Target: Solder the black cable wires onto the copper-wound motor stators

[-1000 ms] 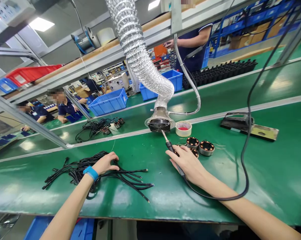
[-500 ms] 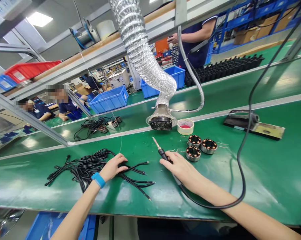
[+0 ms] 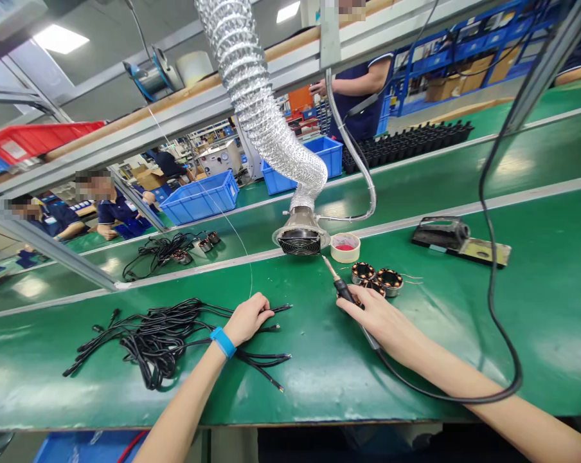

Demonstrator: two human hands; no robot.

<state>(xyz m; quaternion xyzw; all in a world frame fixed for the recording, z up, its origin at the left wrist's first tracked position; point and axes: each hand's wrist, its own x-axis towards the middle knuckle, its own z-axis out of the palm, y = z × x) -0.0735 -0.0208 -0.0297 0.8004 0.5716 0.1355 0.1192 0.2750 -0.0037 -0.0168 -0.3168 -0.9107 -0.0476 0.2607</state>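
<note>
My left hand (image 3: 250, 319), with a blue band at the wrist, is closed around a black cable (image 3: 281, 308) near its stripped end. A thin wire (image 3: 250, 270) hangs down to the back of this hand; whether the fingers grip it too is hidden. Under and beside the hand lies a bundle of black cables (image 3: 162, 341), several bare ends pointing right. In my right hand (image 3: 375, 316) is a soldering iron (image 3: 342, 287), its tip pointing up and left near the fan. Three ring-shaped copper-wound stators (image 3: 389, 281) sit just behind this hand, one partly covered by it.
A fan hood (image 3: 300, 235) on a silver duct (image 3: 271, 122) hangs over the bench. Behind the stators stand a tape roll (image 3: 345, 248) and, further right, an iron stand (image 3: 442, 233). Blue bins (image 3: 201, 199) and other people are beyond. The iron's cord (image 3: 500, 321) loops at right.
My left hand has moved right along the cables and its fingers have closed on one. My right hand has carried the soldering iron right, closer to the stators. The view has shifted slightly.
</note>
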